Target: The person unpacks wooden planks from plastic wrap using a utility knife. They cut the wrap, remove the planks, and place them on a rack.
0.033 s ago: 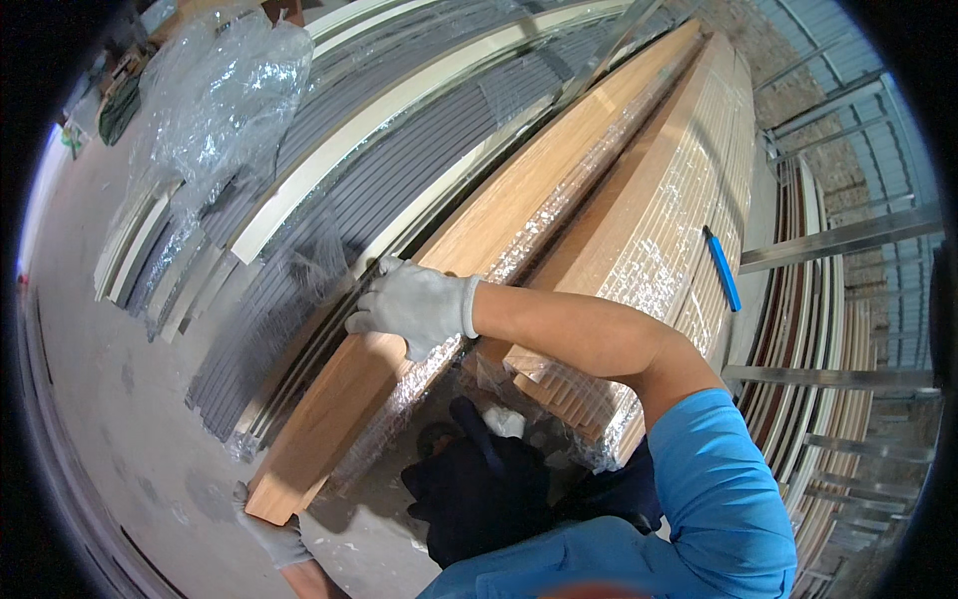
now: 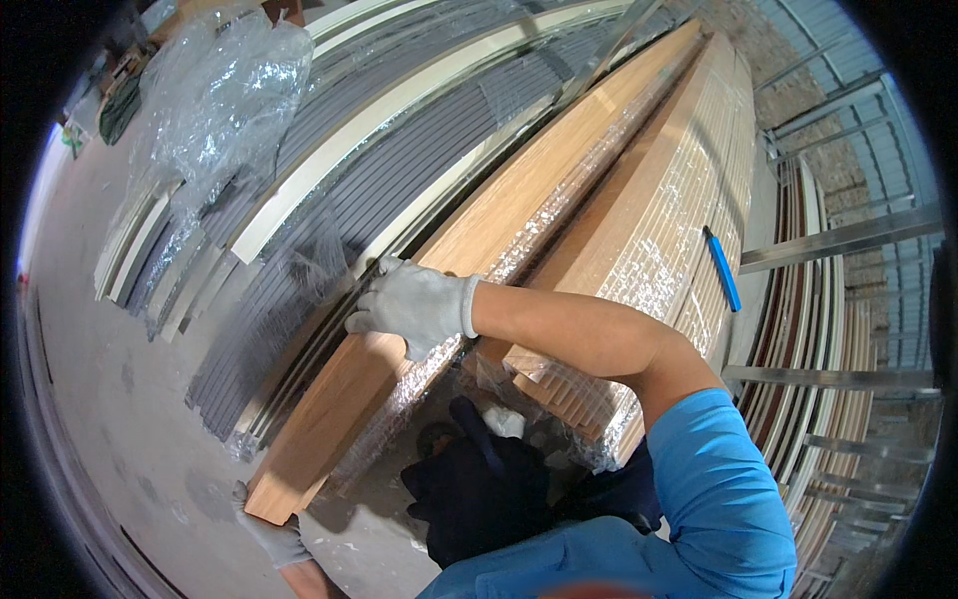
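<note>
A long wood-grain board runs from the lower left up toward the far right, on top of a film-wrapped stack. My right hand, in a grey-white glove, lies across the board, its fingers wrapped over the far edge. At the board's near end is my left hand, also gloved. It grips that end from below and the sides; most of its fingers are hidden behind the wood. Clear shiny film covers the side of the stack below the board.
To the right lies a film-wrapped bundle of wood-coloured strips, with a slim blue tool with a dark tip on it. Grey ribbed panels and crumpled clear plastic lie left. Metal rack bars stick out at right.
</note>
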The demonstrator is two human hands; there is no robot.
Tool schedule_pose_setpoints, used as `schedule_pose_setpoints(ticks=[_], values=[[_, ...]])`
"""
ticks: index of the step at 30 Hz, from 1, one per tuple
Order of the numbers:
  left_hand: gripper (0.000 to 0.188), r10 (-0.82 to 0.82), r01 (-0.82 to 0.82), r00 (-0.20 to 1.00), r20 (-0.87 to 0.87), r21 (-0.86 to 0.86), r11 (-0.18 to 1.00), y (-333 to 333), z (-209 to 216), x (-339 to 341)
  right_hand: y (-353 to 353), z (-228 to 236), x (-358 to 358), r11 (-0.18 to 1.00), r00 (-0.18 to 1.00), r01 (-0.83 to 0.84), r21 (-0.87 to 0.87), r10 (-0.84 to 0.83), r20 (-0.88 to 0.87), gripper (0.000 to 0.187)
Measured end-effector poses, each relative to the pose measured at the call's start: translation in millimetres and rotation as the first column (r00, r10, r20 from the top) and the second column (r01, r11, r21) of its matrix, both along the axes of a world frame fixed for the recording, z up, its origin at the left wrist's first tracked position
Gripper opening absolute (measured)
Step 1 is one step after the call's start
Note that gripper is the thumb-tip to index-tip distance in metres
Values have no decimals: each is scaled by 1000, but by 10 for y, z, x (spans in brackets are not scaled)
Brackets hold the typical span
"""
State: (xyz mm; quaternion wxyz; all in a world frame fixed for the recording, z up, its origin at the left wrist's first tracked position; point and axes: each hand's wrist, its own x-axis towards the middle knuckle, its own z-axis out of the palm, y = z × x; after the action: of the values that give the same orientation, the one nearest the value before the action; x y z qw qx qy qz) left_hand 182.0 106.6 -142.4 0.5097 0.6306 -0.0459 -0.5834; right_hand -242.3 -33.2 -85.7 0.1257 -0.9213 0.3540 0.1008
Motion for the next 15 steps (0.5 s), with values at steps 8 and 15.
schedule_pose_setpoints(ticks=[8,15], values=[[53,5,-4,999,-42,37,999,-41,101,-88,-44,0,-67,998,989,35,43,-41,142,73],[49,42,-43,999,-15,-39,998,51,-108,13,16,-144,-102,990,986,-24,-136,46,160,66]])
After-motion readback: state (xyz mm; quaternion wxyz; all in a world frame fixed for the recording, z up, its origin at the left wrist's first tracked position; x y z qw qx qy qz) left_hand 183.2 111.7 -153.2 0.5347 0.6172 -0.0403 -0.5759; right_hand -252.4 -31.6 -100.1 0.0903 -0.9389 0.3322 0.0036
